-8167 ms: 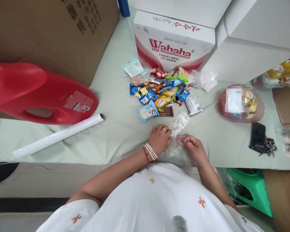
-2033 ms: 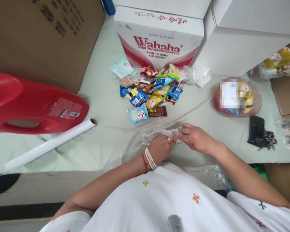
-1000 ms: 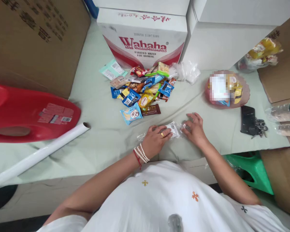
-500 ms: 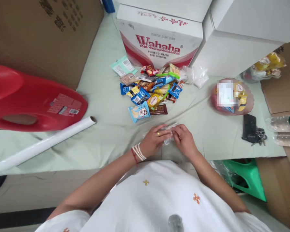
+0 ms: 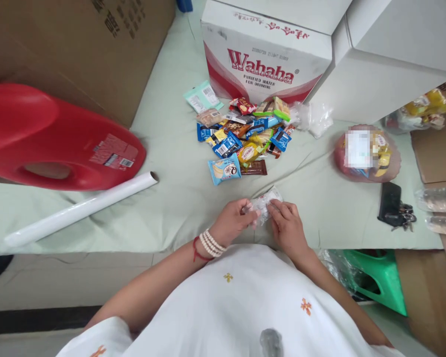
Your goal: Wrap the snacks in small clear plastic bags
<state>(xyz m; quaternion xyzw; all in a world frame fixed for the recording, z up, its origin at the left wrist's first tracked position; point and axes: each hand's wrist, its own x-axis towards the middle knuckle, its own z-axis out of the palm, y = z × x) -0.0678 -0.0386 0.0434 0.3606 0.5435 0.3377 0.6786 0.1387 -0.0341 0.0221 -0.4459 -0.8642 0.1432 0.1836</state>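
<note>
Both hands meet near the front edge of a pale green cloth-covered table (image 5: 178, 198). My left hand (image 5: 235, 221), with a bead bracelet at the wrist, pinches one end of a small clear plastic bag (image 5: 264, 202) rolled around a white snack packet. My right hand (image 5: 288, 229) is closed on the other end of the same bag. Just beyond the hands lies a pile of several wrapped snacks (image 5: 245, 135), the nearest a light blue packet (image 5: 224, 169) and a brown bar (image 5: 255, 168).
A Wahaha carton (image 5: 263, 59) and white boxes stand at the back, a brown carton (image 5: 78, 44) at back left. A red jug (image 5: 55, 139) and a white roll (image 5: 82, 208) lie left. A snack-filled dish (image 5: 392, 171), phone with keys (image 5: 392, 203) and green stool (image 5: 375, 277) are right.
The clear bag, loose and open at first, is now wrapped tight around a white packet. Both hands have drawn closer together on it.
</note>
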